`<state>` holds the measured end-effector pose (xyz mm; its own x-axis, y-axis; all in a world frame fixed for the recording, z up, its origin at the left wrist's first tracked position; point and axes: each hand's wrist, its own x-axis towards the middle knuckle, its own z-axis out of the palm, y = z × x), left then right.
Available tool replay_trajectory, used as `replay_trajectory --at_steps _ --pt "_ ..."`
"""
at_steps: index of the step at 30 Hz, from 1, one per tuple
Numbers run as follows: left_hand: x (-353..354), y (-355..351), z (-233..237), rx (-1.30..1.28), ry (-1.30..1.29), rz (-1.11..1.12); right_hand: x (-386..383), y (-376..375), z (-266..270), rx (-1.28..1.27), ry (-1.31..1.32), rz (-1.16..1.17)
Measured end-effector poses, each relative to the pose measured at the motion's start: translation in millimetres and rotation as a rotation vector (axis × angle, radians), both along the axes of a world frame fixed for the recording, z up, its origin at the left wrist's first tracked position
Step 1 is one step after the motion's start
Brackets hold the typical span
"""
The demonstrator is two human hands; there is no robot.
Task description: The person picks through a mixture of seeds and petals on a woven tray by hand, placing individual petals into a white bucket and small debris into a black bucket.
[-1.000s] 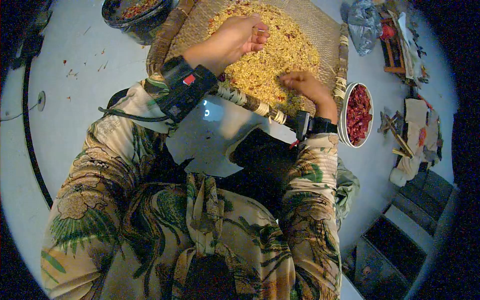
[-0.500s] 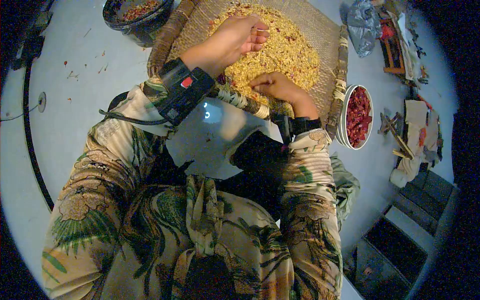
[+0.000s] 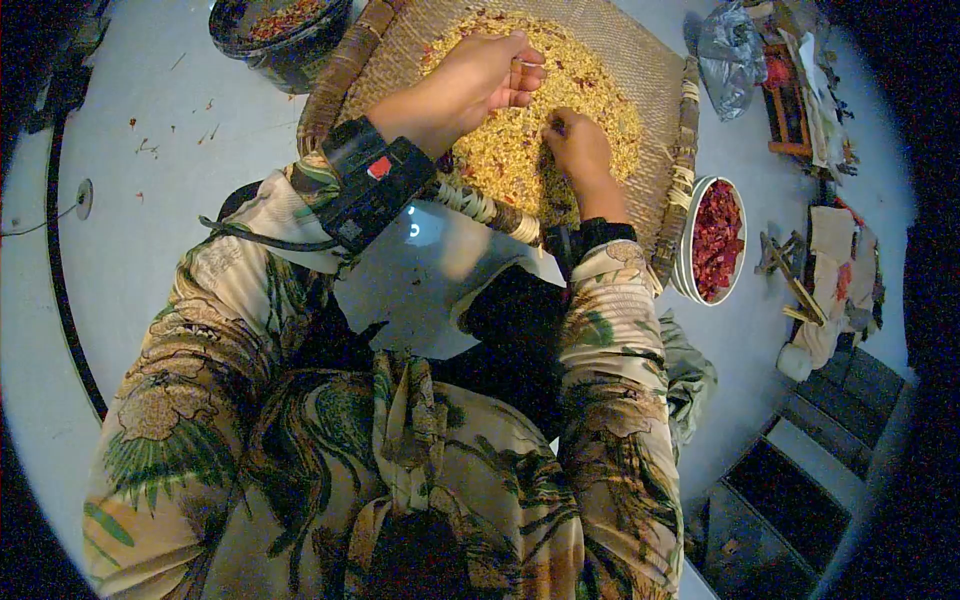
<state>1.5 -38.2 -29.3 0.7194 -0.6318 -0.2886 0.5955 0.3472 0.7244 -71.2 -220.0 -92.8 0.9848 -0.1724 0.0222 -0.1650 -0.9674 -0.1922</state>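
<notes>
A wide woven tray (image 3: 655,70) with a bound rim holds a spread layer of yellow grains (image 3: 510,150) flecked with dark red bits. Over the upper part of the grains is my left hand (image 3: 505,72), its fingers curled inward; whatever lies inside them is hidden. My right hand (image 3: 582,145) is at the middle of the layer, thumb and fingertips pinched together just above the grains. What they pinch is too small to name. Black straps with devices are around both wrists.
A black bucket (image 3: 325,55) with reddish bits stands at the upper left. White stacked bowls (image 3: 686,270) at the right hold dark red pieces (image 3: 716,240). Farther right are a clear plastic bag (image 3: 730,60), a wooden frame (image 3: 790,115) and dark boxes (image 3: 780,500).
My right hand has moved up and slightly right over the grains, away from the near rim. My left hand has stayed nearly in place, its fingers still curled.
</notes>
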Motion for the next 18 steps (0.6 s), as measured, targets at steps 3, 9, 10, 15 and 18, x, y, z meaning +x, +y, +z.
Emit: replay_trajectory --at_steps 3,9,10,15,18 --pt "4 0 -2 0.000 0.002 -0.015 3 -12 -8 0.066 -0.025 -0.031" --pt "5 1 2 0.003 -0.012 0.002 8 -51 -10 0.840 -0.025 -0.235" --pt "5 0 3 0.014 0.001 0.030 7 -48 -4 0.968 0.008 -0.288" --pt "6 -3 -3 0.001 -0.027 0.038 3 -40 26 1.330 0.129 -0.359" --pt "0 -2 2 -0.009 -0.033 0.061 3 -43 27 1.402 0.161 -0.282"
